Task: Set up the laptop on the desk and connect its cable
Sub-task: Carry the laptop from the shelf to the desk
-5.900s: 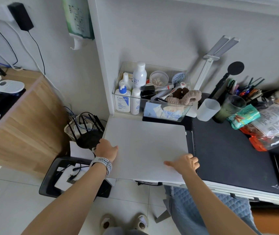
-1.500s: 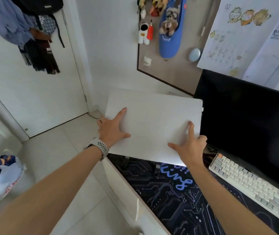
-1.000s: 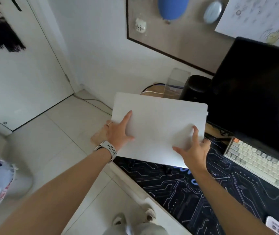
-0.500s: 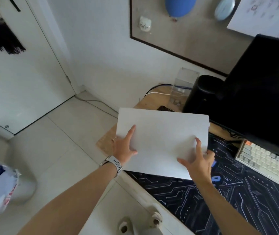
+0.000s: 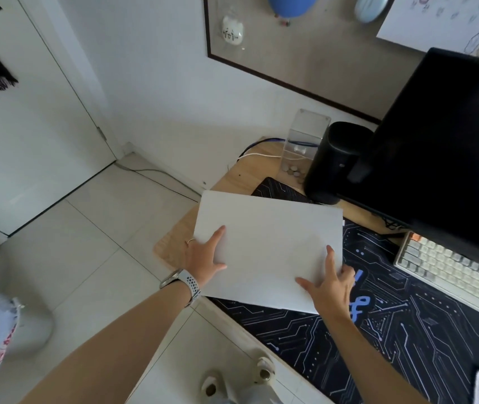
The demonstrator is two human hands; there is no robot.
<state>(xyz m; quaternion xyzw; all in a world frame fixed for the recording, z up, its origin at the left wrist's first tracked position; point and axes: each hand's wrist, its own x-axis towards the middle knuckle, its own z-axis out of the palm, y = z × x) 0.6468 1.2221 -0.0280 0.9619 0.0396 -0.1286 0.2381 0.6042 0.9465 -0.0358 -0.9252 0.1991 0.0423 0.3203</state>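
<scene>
Light wooden desk (image 5: 233,174) with a black circuit-print mat (image 5: 378,330), left end near the white door (image 5: 28,126); closed white laptop (image 5: 270,246) over that left end; my left hand (image 5: 203,259) grips its left edge, my right hand (image 5: 330,290) its near right corner; black monitor (image 5: 450,147) far right.

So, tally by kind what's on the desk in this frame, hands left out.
Laptop, white, closed: 1
Monitor: 1
Keyboard: 1
Desk mat, circuit print: 1
Black cylinder: 1
Clear box with coins: 1
Total: 6
</scene>
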